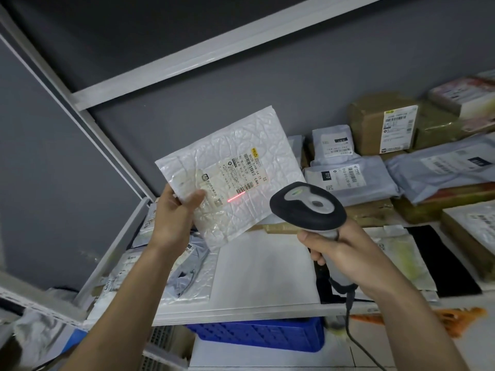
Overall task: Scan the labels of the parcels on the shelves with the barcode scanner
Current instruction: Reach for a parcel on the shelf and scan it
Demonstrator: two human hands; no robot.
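Held white bubble-wrap mailer (pixel 235 167) in left hand (pixel 174 215); gripped grey-black corded scanner (pixel 308 204) in right hand (pixel 340 250). Red line (pixel 237 197) beside barcode (pixel 245 188): probable misread.

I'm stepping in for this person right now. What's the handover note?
Left hand holds the white bubble mailer up off the shelf. Right hand grips the barcode scanner, aimed at it. The red scan line lies at the lower end of the label's barcode, not squarely across it. Left: confirm this scan, then scan the grey bags and brown boxes on the shelf.
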